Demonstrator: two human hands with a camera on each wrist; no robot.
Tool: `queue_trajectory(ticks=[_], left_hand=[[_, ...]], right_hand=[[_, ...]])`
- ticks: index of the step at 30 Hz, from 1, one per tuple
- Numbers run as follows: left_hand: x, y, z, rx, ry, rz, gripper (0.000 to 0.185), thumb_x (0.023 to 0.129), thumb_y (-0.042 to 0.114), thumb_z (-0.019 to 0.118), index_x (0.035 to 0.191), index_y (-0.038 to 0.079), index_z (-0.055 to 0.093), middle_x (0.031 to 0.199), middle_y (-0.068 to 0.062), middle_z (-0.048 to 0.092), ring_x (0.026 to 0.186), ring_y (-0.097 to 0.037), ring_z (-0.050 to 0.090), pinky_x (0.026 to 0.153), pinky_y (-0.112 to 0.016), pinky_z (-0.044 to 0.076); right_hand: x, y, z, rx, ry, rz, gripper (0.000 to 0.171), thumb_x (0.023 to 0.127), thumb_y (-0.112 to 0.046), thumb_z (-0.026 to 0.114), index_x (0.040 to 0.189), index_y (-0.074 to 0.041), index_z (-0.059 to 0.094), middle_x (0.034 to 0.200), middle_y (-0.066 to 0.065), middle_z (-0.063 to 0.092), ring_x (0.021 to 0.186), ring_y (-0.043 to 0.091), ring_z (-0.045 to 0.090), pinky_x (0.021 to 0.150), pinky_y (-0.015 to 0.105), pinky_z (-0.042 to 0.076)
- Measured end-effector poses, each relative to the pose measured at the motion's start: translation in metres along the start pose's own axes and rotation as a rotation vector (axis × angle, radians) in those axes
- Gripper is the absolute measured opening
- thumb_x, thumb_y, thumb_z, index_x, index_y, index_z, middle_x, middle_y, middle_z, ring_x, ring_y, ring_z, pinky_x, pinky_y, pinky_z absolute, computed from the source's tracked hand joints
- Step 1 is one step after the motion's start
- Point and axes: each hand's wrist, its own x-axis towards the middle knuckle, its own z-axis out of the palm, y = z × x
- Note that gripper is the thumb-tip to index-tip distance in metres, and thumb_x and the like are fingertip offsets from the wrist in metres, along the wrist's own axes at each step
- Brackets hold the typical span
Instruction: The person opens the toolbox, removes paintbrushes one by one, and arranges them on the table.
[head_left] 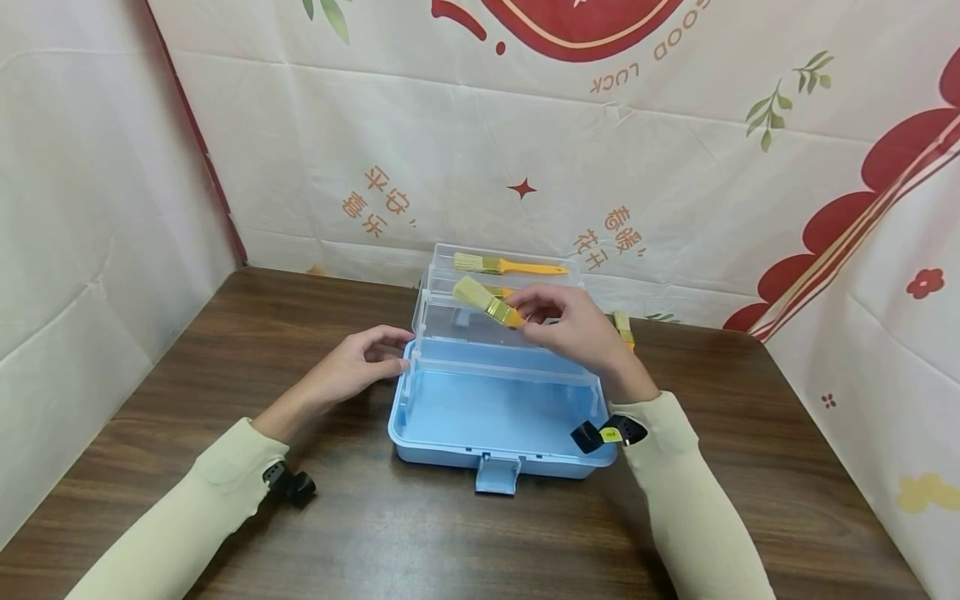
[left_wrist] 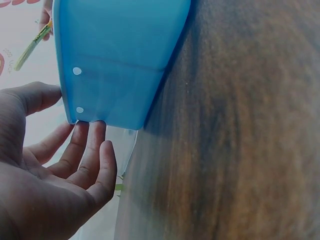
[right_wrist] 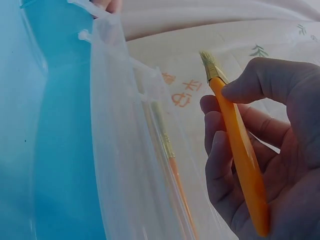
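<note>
Blue toolbox [head_left: 495,417] sits near, left hand [head_left: 360,362] relaxed, steadying its left wall; right hand [head_left: 573,321] pinches brush [head_left: 487,302] over clear tray [head_left: 450,321]; lower it flat, bristles left.

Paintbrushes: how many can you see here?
3 for sure: one in the right hand, one on the clear top tray, one partly hidden behind that hand. More may be hidden.
</note>
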Motion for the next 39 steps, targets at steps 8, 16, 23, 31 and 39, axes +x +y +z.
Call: queue_trajectory(ticks=[8, 16, 23, 31, 39], left_hand=[[0.000, 0.000, 0.000, 0.007, -0.003, -0.001, 0.050, 0.108, 0.021, 0.073, 0.152, 0.001, 0.059, 0.147, -0.023, 0.064, 0.130, -0.038, 0.068, 0.108, -0.053, 0.056], [0.001, 0.001, 0.001, 0.012, -0.005, 0.000, 0.049, 0.109, 0.021, 0.072, 0.152, 0.002, 0.059, 0.146, -0.022, 0.065, 0.129, -0.038, 0.068, 0.108, -0.053, 0.056], [0.000, 0.002, 0.000, 0.016, -0.004, -0.018, 0.048, 0.108, 0.020, 0.072, 0.152, 0.005, 0.060, 0.147, -0.021, 0.064, 0.129, -0.037, 0.068, 0.108, -0.055, 0.056], [-0.001, 0.000, -0.001, 0.027, -0.005, -0.010, 0.048, 0.109, 0.022, 0.070, 0.152, 0.004, 0.059, 0.149, -0.022, 0.063, 0.131, -0.039, 0.067, 0.109, -0.058, 0.054], [-0.001, 0.002, 0.000, 0.043, -0.005, -0.003, 0.048, 0.109, 0.022, 0.071, 0.152, 0.003, 0.059, 0.148, -0.022, 0.064, 0.131, -0.039, 0.067, 0.109, -0.058, 0.055]], right_hand=[[-0.005, 0.005, -0.004, 0.027, 0.032, 0.024, 0.031, 0.096, 0.002, 0.071, 0.126, -0.001, 0.077, 0.113, 0.015, 0.073, 0.096, 0.031, 0.062, 0.076, 0.028, 0.054], [-0.011, 0.010, -0.011, 0.044, 0.049, 0.028, 0.030, 0.099, -0.001, 0.071, 0.129, 0.000, 0.075, 0.115, 0.015, 0.073, 0.099, 0.030, 0.063, 0.078, 0.026, 0.056], [-0.013, 0.011, -0.018, 0.069, 0.076, 0.045, 0.030, 0.099, 0.002, 0.071, 0.130, 0.001, 0.075, 0.116, 0.018, 0.072, 0.098, 0.032, 0.062, 0.078, 0.026, 0.055], [-0.012, 0.013, -0.023, 0.091, 0.107, 0.037, 0.029, 0.100, 0.004, 0.070, 0.129, 0.003, 0.074, 0.113, 0.019, 0.072, 0.097, 0.031, 0.061, 0.077, 0.027, 0.054], [-0.014, 0.014, -0.029, 0.123, 0.113, 0.059, 0.030, 0.100, 0.005, 0.068, 0.130, 0.004, 0.073, 0.115, 0.021, 0.071, 0.098, 0.030, 0.062, 0.079, 0.026, 0.056]])
